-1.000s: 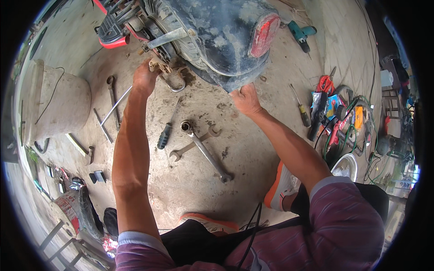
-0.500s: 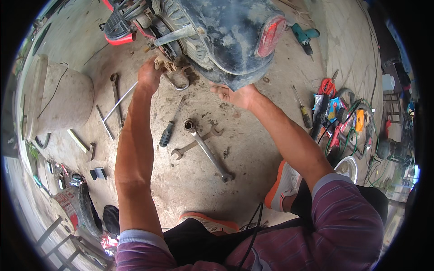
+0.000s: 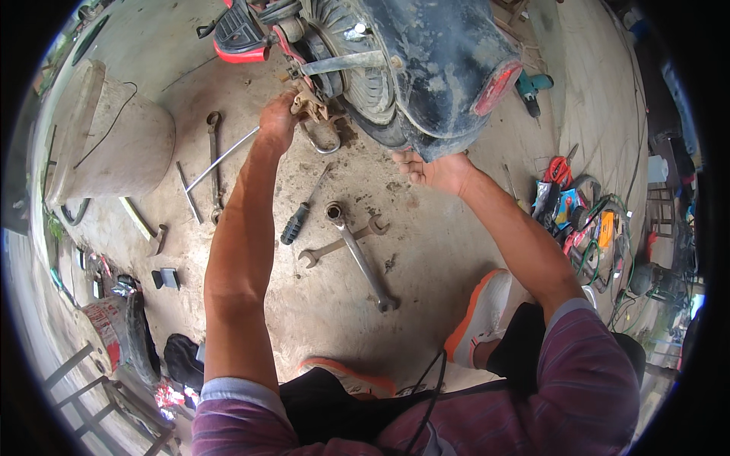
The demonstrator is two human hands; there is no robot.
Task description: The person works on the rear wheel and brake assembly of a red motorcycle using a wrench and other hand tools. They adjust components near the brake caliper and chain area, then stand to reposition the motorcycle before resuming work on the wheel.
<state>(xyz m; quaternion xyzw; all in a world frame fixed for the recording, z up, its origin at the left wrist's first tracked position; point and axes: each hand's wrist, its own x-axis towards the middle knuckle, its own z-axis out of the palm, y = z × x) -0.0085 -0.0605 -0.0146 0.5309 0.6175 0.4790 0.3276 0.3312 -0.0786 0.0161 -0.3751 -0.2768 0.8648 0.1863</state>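
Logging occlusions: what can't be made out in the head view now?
Head view:
Right hand: partly hidden by dark rear bodywork; grip unclear.
Left hand: far side turned away; grip on rusty bracket unclear.
T-handle tool: upper end hidden by left wrist.
Vehicle: cut off by top edge.
Tool pile: small, tangled; some pieces unclear.

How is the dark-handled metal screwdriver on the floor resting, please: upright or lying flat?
Lying flat: the dark-handled metal screwdriver stretches lengthwise along the pale concrete floor, its tip toward the U-shaped metal loop.
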